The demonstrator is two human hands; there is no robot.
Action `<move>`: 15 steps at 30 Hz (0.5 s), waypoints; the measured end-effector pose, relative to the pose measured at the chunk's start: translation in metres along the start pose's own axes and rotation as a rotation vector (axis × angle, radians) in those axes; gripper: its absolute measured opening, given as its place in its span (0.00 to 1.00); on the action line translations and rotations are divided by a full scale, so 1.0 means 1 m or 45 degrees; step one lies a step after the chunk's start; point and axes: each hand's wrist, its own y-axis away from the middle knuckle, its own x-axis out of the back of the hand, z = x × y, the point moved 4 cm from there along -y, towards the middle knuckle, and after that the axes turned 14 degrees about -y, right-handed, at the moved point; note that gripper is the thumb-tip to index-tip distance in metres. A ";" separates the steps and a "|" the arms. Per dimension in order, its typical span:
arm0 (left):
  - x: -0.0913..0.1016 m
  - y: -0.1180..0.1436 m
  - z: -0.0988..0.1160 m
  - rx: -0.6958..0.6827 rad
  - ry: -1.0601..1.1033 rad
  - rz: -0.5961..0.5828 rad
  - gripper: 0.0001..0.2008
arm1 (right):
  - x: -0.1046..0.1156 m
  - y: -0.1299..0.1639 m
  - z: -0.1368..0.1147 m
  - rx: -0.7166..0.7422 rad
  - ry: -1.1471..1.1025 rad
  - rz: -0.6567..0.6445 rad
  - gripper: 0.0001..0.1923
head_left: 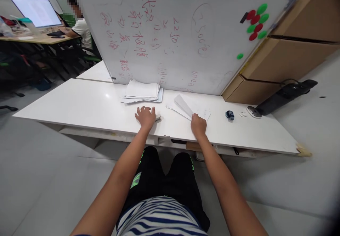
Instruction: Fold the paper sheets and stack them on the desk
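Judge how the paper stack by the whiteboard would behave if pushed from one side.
The paper stack looks loose and already uneven at its edges, so sheets would probably fan apart. On the smooth white table it would likely slide easily. Lifted singly, sheets look thin and floppy.

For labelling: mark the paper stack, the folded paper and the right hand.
paper stack (142, 91), head view, middle of top sheet
folded paper (182, 105), head view, middle of upper flap
right hand (198, 125), head view, back of hand
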 end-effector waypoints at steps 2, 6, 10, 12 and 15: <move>0.000 -0.001 0.000 -0.004 0.015 -0.034 0.22 | 0.000 0.000 -0.001 -0.004 -0.010 -0.002 0.21; -0.001 -0.004 -0.002 0.010 0.007 -0.114 0.23 | 0.001 0.000 -0.007 0.029 -0.064 -0.037 0.20; 0.001 -0.003 0.000 0.011 -0.014 -0.110 0.22 | 0.000 -0.002 -0.009 0.085 -0.050 -0.089 0.19; 0.003 -0.003 0.002 -0.002 -0.019 -0.092 0.21 | -0.001 -0.003 -0.008 0.080 -0.036 -0.106 0.21; 0.005 -0.004 0.005 -0.022 -0.042 -0.144 0.22 | -0.002 -0.003 -0.008 0.085 -0.039 -0.106 0.21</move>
